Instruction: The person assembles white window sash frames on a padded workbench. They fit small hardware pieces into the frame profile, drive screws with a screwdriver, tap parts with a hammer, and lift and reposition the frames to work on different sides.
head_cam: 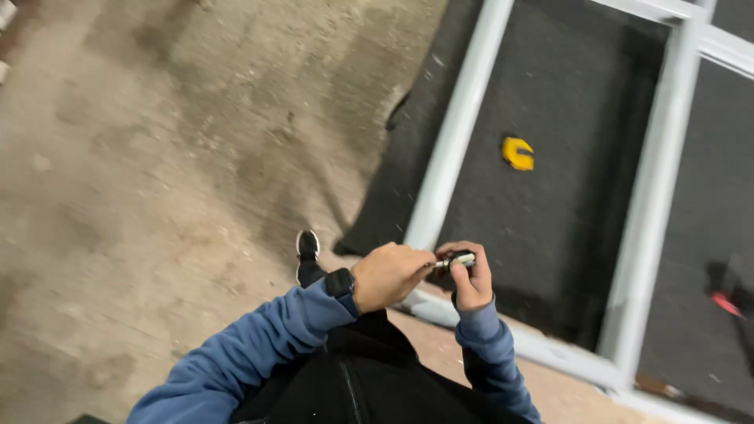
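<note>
My left hand (pixel 389 275) and my right hand (pixel 469 276) meet in front of my chest over a small object (pixel 454 261). It looks dark with a thin silvery part; I cannot tell what it is. The right hand is curled around it. The left hand's fingertips pinch the silvery end from the left. A dark watch (pixel 341 284) sits on my left wrist, and both arms wear blue sleeves. Below the hands lies a pale metal frame (pixel 458 126) on a dark grey mat (pixel 558 86).
A small yellow clip-shaped piece (pixel 517 152) lies on the mat inside the frame. A red-tipped dark tool (pixel 726 302) rests at the far right. My shoe (pixel 307 246) stands on the dusty concrete floor (pixel 157 180) left of the mat.
</note>
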